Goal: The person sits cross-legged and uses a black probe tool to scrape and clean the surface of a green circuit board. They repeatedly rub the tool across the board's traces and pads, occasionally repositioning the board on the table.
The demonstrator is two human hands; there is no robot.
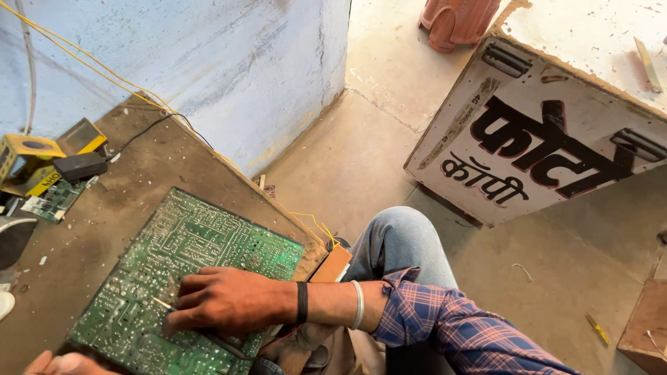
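A large green circuit board [208, 243] lies solder side up on a brown wooden workbench [104, 208]. My right hand [226, 300] rests on the board's near part, fingers curled around a thin metal-tipped tool [164, 304] whose tip touches the board. A black band and a silver bangle sit on that wrist, below a plaid sleeve. Only the fingertips of my left hand [59, 363] show, at the bottom left edge against the board's near corner. Whether they grip anything is hidden.
A yellow meter [28, 163], a black block [80, 167] and a small green board [52, 200] sit at the bench's left end. Yellow wires [83, 59] run along the blue wall. A white lettered cabinet [549, 139] stands to the right, with a terracotta stool [455, 21] beyond.
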